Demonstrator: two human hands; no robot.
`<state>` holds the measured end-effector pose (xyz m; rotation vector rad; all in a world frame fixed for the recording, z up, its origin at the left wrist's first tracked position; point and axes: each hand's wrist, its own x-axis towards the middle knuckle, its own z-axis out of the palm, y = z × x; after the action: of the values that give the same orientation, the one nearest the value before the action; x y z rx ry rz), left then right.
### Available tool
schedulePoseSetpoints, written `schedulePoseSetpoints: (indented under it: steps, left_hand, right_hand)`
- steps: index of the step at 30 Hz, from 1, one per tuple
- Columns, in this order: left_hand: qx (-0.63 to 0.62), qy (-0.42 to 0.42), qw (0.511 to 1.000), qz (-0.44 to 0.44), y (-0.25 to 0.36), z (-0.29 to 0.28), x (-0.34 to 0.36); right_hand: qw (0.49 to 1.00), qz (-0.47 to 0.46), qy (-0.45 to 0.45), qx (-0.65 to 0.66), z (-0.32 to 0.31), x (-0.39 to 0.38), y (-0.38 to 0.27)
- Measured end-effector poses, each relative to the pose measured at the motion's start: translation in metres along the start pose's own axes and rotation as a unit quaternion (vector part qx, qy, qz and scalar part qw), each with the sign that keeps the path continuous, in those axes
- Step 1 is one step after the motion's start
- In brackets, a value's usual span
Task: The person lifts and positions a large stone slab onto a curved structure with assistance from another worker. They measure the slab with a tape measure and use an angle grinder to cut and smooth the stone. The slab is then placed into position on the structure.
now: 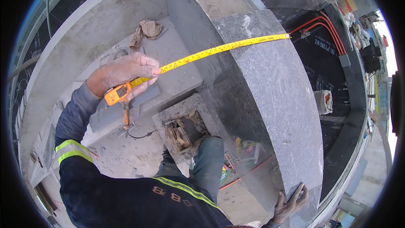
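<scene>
My left hand [122, 72], dusty, grips an orange tape measure [117, 93]. Its yellow blade [219, 50] is drawn out to the right, pinched near the case by my thumb and fingers. The blade crosses a curved grey stone slab [276, 84] on top of a wall, and its end hook lies at the slab's far right edge. Low on the right, my right hand [291, 204] rests on the near end of the slab with its fingers spread, holding nothing. Under the left hand is a tool with an orange handle [126, 116], its head hard to make out.
Crumpled brown cloth or paper [147, 31] lies on a grey ledge. A square box with broken debris [181, 133] is by my knees. Past the slab, red pipes [331, 27] rise from a black-lined trough [322, 65], which also holds a whitish bag [323, 102].
</scene>
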<state>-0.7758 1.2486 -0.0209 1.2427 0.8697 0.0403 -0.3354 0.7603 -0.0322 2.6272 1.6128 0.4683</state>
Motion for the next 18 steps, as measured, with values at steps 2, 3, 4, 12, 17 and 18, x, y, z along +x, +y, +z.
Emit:
schedulePoseSetpoints:
  steps: [2,3,4,12,17,18]
  left_hand:
    - [-0.002,-0.002,1.0,-0.004,0.001,0.001,0.0]
    - [0.004,-0.001,1.0,-0.003,0.001,0.0,0.001]
    - [0.011,-0.001,1.0,-0.002,0.001,0.0,0.001]
    - [0.058,0.037,0.995,0.078,0.0,0.013,0.0]
    - [-0.004,-0.042,0.987,0.155,0.0,0.05,0.004]
    - [0.013,-0.039,0.986,0.16,-0.001,0.056,0.0]
  right_hand:
    - [1.0,-0.01,0.005,-0.006,0.0,0.0,0.001]
    - [1.0,-0.014,0.007,-0.009,0.0,0.0,0.001]
    - [1.0,-0.011,0.0,-0.017,-0.001,0.0,0.001]
    - [0.998,0.021,-0.045,-0.044,-0.005,0.0,-0.001]
    - [0.997,0.015,-0.026,-0.066,-0.004,0.0,0.0]
    - [0.999,0.008,-0.001,-0.048,-0.003,0.001,0.0]
